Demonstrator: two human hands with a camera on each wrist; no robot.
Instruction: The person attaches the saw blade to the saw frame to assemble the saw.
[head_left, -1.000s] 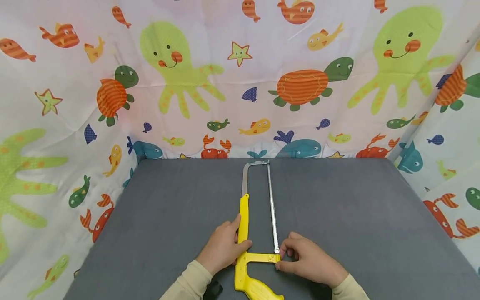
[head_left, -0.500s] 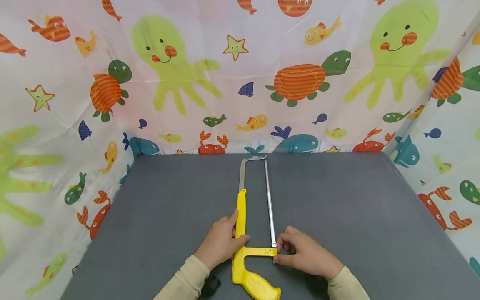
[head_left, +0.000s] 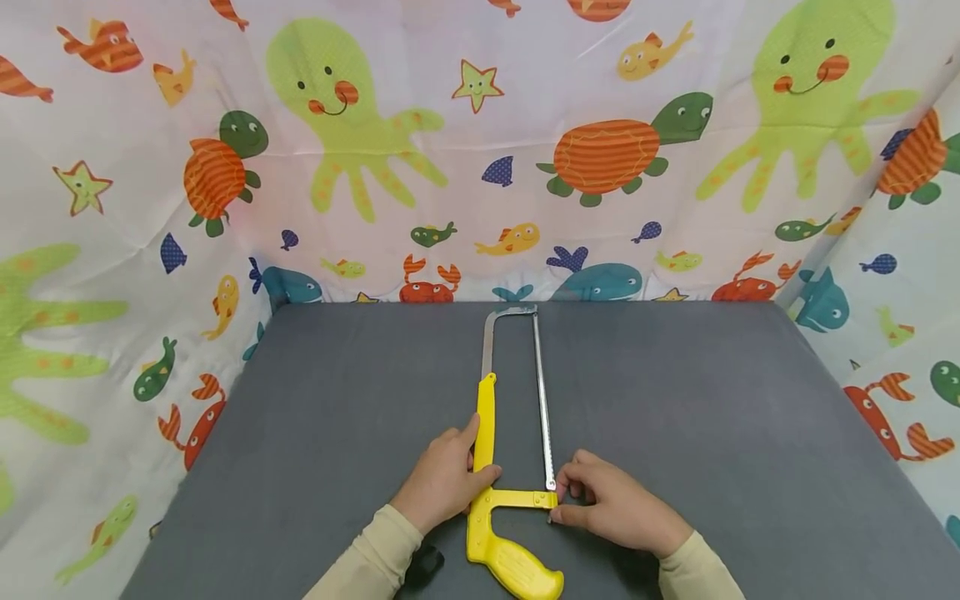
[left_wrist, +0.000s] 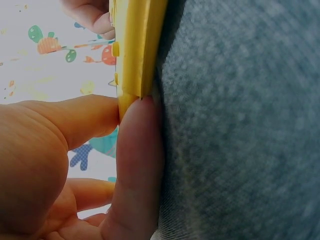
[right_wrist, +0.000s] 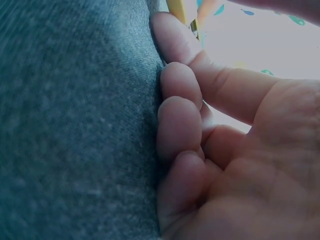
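Observation:
A hacksaw (head_left: 486,423) with a yellow frame and handle lies on the grey table, its silver blade (head_left: 542,400) on the right side and its far end pointing away. My left hand (head_left: 444,483) grips the yellow frame above the handle, thumb on top and index finger along its side; the left wrist view shows the yellow bar (left_wrist: 137,45) between thumb and fingers. My right hand (head_left: 615,506) pinches at the outer end of the yellow crosspiece, where the blade's near end is fixed and a small metal tip shows. Its other fingers are curled against the cloth (right_wrist: 80,125).
A small black object (head_left: 424,567) lies by the left sleeve. Behind and beside the grey table (head_left: 360,383) hangs a white curtain (head_left: 420,75) printed with sea animals. The saw's far end reaches near the table's back edge.
The head view has shifted slightly. Both hands keep their places on the hacksaw, and the right fingers show little visible difference.

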